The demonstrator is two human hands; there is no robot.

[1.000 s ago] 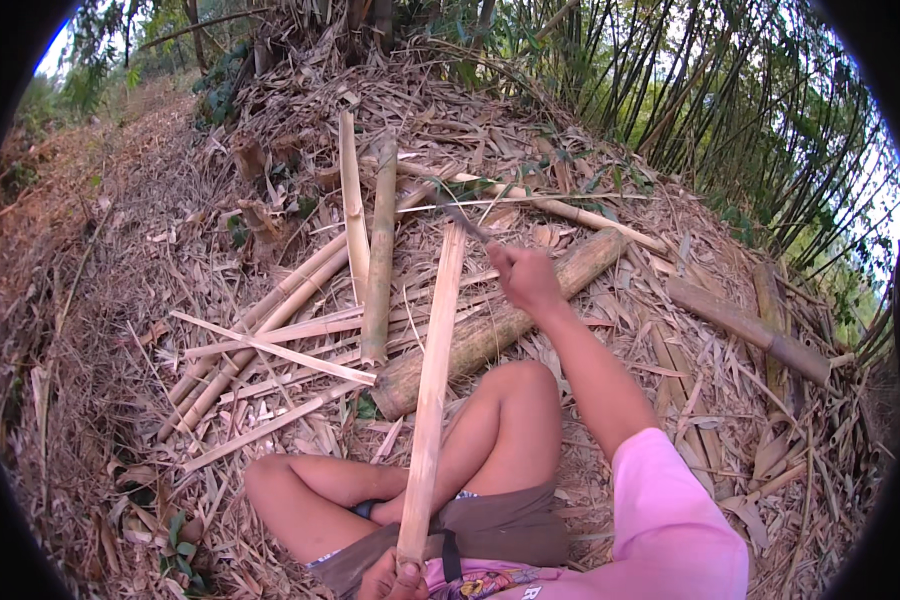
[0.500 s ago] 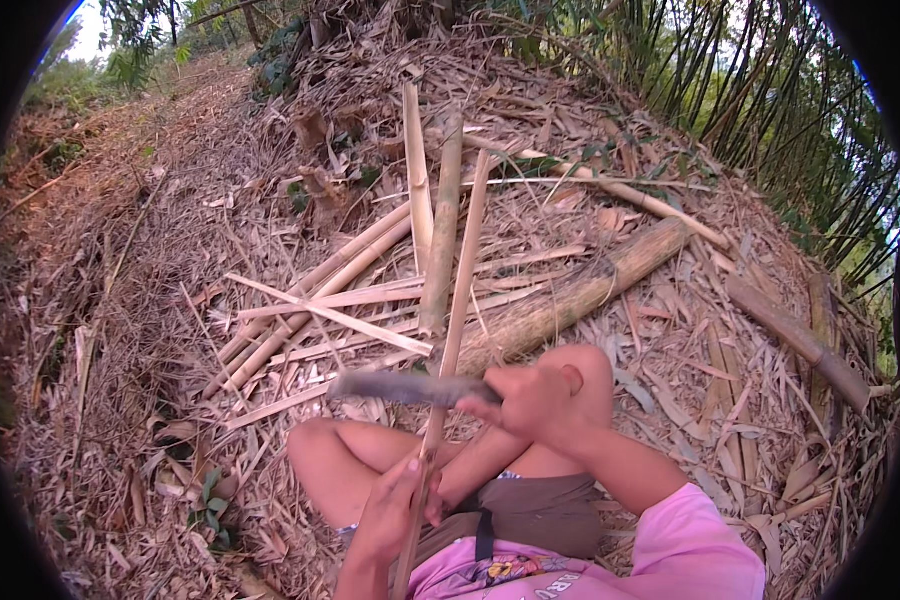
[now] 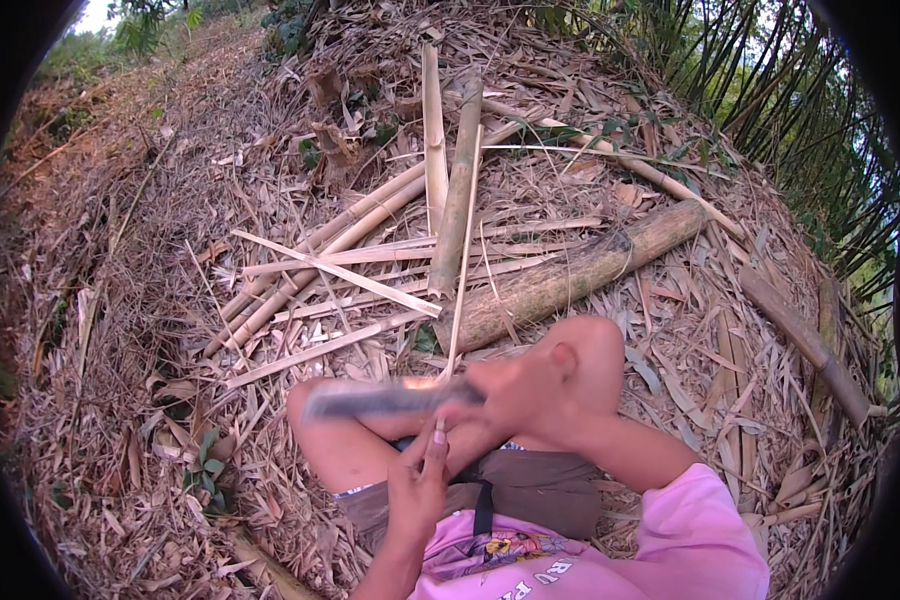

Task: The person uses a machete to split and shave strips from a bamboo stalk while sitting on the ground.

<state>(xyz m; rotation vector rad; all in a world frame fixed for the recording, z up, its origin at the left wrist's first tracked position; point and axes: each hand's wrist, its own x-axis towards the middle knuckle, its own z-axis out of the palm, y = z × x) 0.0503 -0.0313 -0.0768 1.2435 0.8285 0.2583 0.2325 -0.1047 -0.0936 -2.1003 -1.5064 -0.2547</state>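
My left hand (image 3: 417,485) is closed around the near end of a narrow bamboo strip (image 3: 466,245), its thumb pointing up along it. The strip runs away from my lap, past the blade, toward a thick bamboo pole piece. My right hand (image 3: 525,395) grips a large knife (image 3: 370,401); its handle is mostly hidden by the fingers. The dark blade points left, blurred by motion, crossing the strip just beyond my left thumb. Whether its edge bites into the strip, I cannot tell. Both hands are above my crossed legs (image 3: 350,445).
Split bamboo slats (image 3: 340,270) lie crossed ahead to the left. A thick bamboo log (image 3: 580,285) slants ahead to the right, and a round bamboo piece (image 3: 460,190) stands out in the middle. Dry leaves (image 3: 150,330) cover the ground. A brown pole (image 3: 805,345) lies far right.
The strip's near end no longer runs down past my left hand to the lower edge, and the strip looks narrower. The knife has come lower and slightly left, nearer the left hand.
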